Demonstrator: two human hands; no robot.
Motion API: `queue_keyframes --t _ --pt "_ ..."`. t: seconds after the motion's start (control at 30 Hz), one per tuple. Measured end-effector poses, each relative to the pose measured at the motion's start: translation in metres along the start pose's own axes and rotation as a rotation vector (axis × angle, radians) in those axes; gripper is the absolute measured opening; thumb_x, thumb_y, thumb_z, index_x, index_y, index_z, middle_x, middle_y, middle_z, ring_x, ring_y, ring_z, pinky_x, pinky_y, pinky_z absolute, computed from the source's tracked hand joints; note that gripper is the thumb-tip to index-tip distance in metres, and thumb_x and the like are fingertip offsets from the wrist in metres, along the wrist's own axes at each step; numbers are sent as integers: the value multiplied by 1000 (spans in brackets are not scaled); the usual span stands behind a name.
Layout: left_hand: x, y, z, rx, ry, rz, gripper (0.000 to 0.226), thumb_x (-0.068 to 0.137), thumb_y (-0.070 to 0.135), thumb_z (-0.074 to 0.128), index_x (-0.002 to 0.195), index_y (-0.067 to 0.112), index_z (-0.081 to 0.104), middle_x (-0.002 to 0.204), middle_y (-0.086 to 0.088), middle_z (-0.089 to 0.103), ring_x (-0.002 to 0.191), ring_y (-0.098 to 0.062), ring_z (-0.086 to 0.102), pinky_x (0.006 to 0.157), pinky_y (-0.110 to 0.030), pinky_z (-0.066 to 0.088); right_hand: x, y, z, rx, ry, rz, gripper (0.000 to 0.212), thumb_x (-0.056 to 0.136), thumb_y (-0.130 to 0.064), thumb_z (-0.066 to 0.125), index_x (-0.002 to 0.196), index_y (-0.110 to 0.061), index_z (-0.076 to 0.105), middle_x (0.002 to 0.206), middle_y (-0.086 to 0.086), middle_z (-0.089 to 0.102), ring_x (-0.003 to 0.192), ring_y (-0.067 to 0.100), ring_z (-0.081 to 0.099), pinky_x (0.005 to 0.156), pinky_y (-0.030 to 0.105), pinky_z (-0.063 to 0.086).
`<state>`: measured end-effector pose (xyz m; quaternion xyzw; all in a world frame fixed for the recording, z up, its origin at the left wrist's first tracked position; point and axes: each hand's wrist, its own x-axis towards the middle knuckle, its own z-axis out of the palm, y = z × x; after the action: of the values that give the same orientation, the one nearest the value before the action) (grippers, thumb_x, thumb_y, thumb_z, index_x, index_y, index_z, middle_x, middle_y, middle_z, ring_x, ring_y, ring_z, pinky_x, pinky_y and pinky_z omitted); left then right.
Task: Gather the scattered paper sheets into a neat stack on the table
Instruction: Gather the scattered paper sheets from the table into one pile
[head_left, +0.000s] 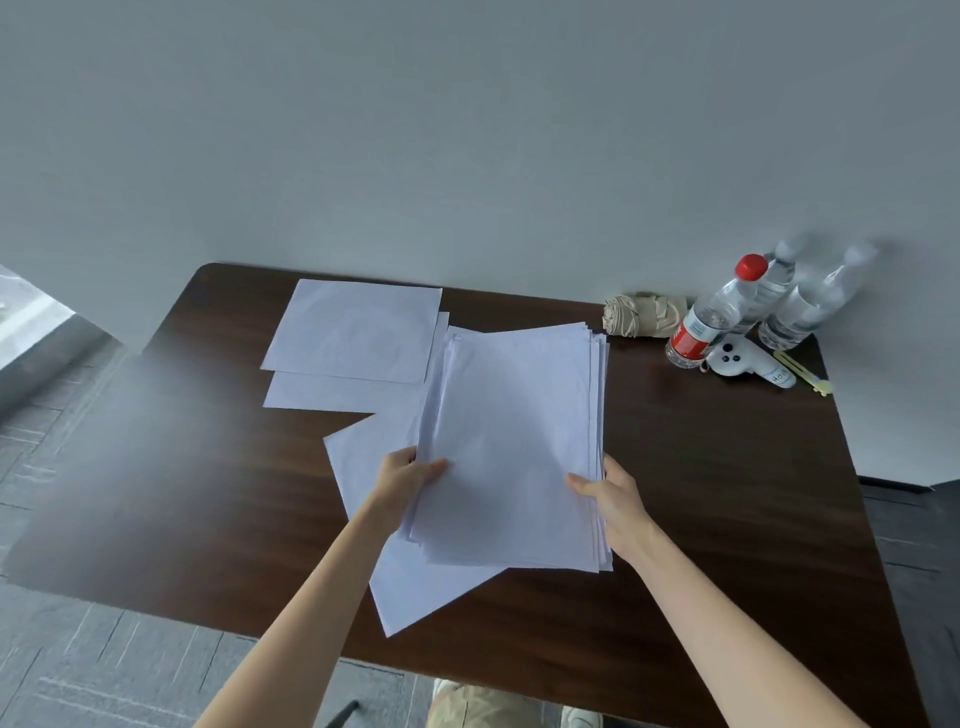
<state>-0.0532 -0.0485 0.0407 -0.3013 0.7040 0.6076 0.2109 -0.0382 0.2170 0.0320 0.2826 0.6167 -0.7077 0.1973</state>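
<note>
Head view: left hand (408, 475), right hand (605, 491) pinch white, uneven paper stack (514, 441) by side edges; loose sheets (353, 332) beyond.

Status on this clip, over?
Left grip and right grip hold paper stack by its sides. Loose sheets ungathered on table. Nothing in the way.

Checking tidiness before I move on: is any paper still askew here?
Yes. One sheet lies skewed under the held stack; two more sheets sit apart at the back left, overlapping unevenly.
</note>
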Motion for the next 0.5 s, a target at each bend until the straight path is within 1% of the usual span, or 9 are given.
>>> queue_keyframes --t 0.03,0.1,0.17,0.23,0.3,0.33,0.4,0.43,0.5 --pt "8 5 -6 11 -5 5 9 85 4 70 93 0 68 89 -15 70 81 -31 66 69 -32 55 4 -2 10 -4 12 -4 34 89 2 62 115 -20 59 106 1 68 97 17 65 73 25 52" --pt "26 12 -17 23 -14 3 20 82 6 72 98 -3 67 90 -15 69 80 -29 65 69 -32 56 13 -3 29 -31 40 -9 35 89 1 62 116 -20 59 107 0 68 98 16 64 72 23 51" --pt "44 19 -25 56 -12 2 36 69 16 73 99 -4 67 90 -16 70 80 -29 65 74 -39 58 23 -4 45 -52 81 -22 33 89 1 62 114 -20 60 105 -1 68 97 15 65 72 23 51" --pt "62 20 -31 118 -15 -2 41 61 21 65 94 -4 65 86 -17 69 77 -29 64 77 -44 57 31 -4 60 -65 120 -37 33 88 3 61 110 -20 61 103 -2 69 94 13 66 71 22 51" --pt "76 20 -31 190 3 -4 35 61 22 60 85 -4 62 78 -13 64 72 -27 59 68 -39 53 40 -3 71 -90 170 -32 32 87 5 61 109 -18 63 102 -1 69 93 13 66 71 22 51" --pt "84 20 -32 251 22 -1 32 62 23 60 82 -2 62 79 -11 63 73 -26 58 66 -35 50 47 -1 77 -105 202 -15 32 86 5 62 109 -16 64 103 1 69 93 16 66 73 24 52" --pt "95 17 -30 401 92 33 20 71 22 64 80 4 62 94 -12 58 88 -28 55 72 -33 49 54 2 83 -183 247 15 29 82 5 63 104 -15 66 105 6 70 93 21 67 77 30 53" --pt "98 17 -29 457 111 39 14 76 19 63 82 7 62 101 -12 51 97 -27 48 78 -32 47 58 3 86 -231 285 36 26 81 4 64 99 -13 68 103 7 69 92 23 67 76 34 55" --pt "105 16 -28 544 112 33 7 83 14 60 84 9 57 107 -13 42 103 -27 39 81 -30 39 63 2 90 -323 397 60 16 77 3 68 92 1 68 93 8 63 89 30 66 76 45 57"
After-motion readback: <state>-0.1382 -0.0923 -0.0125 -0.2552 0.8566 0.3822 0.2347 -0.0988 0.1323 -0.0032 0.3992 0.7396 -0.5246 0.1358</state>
